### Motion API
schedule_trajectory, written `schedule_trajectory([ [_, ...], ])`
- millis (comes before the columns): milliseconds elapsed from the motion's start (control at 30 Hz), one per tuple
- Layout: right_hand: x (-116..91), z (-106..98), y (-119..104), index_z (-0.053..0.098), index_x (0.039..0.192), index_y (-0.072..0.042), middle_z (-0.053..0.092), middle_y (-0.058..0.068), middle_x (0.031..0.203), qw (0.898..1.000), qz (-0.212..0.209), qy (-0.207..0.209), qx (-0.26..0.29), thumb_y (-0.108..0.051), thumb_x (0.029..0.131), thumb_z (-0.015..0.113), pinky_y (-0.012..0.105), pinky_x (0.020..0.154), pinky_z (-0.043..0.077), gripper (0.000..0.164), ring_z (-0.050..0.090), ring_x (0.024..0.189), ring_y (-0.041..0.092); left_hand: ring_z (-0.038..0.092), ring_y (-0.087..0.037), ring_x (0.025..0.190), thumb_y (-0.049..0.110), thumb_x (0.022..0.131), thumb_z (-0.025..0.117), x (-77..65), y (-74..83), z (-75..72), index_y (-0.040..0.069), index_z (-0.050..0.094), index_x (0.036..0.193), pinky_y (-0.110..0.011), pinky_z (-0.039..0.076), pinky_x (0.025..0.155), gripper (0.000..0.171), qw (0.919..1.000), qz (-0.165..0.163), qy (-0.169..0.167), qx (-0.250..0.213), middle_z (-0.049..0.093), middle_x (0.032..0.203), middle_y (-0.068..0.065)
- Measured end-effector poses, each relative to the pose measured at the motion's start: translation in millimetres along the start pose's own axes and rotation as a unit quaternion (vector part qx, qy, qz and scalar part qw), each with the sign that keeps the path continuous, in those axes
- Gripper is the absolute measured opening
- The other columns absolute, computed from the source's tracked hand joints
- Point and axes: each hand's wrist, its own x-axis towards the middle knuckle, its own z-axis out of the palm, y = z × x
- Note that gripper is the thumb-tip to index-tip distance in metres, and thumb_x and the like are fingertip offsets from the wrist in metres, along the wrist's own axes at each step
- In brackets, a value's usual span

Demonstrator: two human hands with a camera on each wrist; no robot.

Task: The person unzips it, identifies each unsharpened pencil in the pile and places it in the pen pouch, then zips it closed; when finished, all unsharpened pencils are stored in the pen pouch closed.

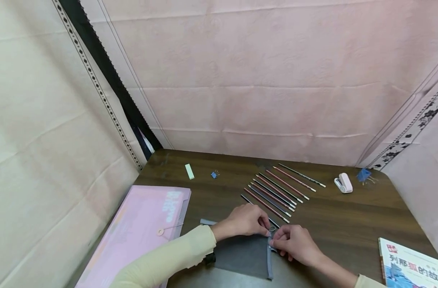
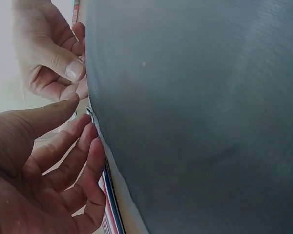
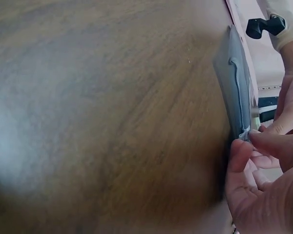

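A flat grey zip pouch (image 1: 242, 256) lies at the table's front, its zipped edge on the far side. My left hand (image 1: 245, 220) reaches over it, fingers curled at the far right corner of that edge. Beside it, my right hand (image 1: 296, 245) pinches the same corner between thumb and fingers. The two hands' fingertips are close together. In the right wrist view the zipper end (image 3: 244, 134) shows at the right fingertips. A small metal piece (image 2: 90, 112) sits by the left fingers in the left wrist view.
A row of several pencils (image 1: 276, 186) lies beyond the hands. At left is a pink document folder (image 1: 139, 232); at right, a book (image 1: 413, 264). Farther back are a pale green strip (image 1: 189, 171), a blue binder clip (image 1: 214, 175), a white stapler (image 1: 344, 183) and a blue object (image 1: 364, 175).
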Motion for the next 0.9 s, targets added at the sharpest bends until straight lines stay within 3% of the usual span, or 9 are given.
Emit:
schedule_trajectory([
  [500, 0.8, 4.0, -1.1, 0.067, 0.080, -0.014, 0.065, 0.002, 0.059, 1.000, -0.011, -0.005, -0.003, -0.035, 0.079, 0.077, 0.032, 0.039, 0.047, 0.024, 0.056, 0.044, 0.015, 0.051, 0.001, 0.056, 0.040, 0.082, 0.074, 0.1, 8.4, 9.8, 0.034, 0.065, 0.072, -0.021, 0.039, 0.052, 0.014, 0.9998, -0.008, 0.003, 0.020, 0.056, 0.061, 0.021],
  [900, -0.8, 5.8, 0.2, 0.067, 0.082, -0.013, 0.066, 0.001, 0.062, 1.000, -0.018, 0.001, -0.002, -0.036, 0.080, 0.077, 0.033, 0.038, 0.047, 0.025, 0.056, 0.044, 0.016, 0.049, 0.001, 0.054, 0.035, 0.087, 0.068, 4.3, 9.2, 16.0, 0.035, 0.066, 0.074, -0.020, 0.038, 0.050, 0.013, 0.9990, 0.009, 0.008, 0.043, 0.054, 0.060, 0.022],
])
